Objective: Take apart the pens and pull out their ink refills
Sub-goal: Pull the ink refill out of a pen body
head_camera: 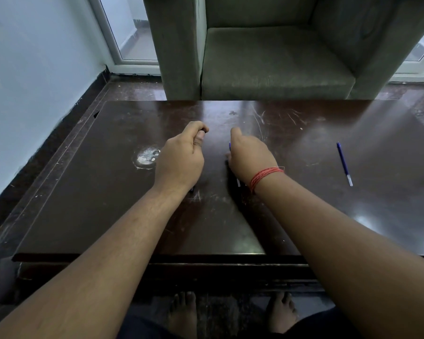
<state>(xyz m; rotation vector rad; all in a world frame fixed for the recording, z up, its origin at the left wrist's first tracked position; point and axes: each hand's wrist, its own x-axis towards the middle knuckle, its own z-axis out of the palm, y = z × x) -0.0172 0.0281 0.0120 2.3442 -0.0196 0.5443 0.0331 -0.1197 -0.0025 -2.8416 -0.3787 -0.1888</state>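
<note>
My left hand (181,155) is curled round a dark pen (191,189). One dark end shows between the thumb and forefinger, and the other end peeks out below the wrist. My right hand (250,155), which has a red thread at the wrist, grips a blue pen (229,146) over the middle of the dark wooden table (304,216). The blue pen's blue end shows left of the knuckles and its pale tip shows under the wrist. The hands are a short gap apart. A second blue pen (344,163) with a clear tip lies alone on the table to the right.
A round white stain (146,157) marks the table left of my left hand. A green armchair (267,57) stands just behind the table's far edge. A pale wall runs along the left. My bare feet (184,311) are under the near edge.
</note>
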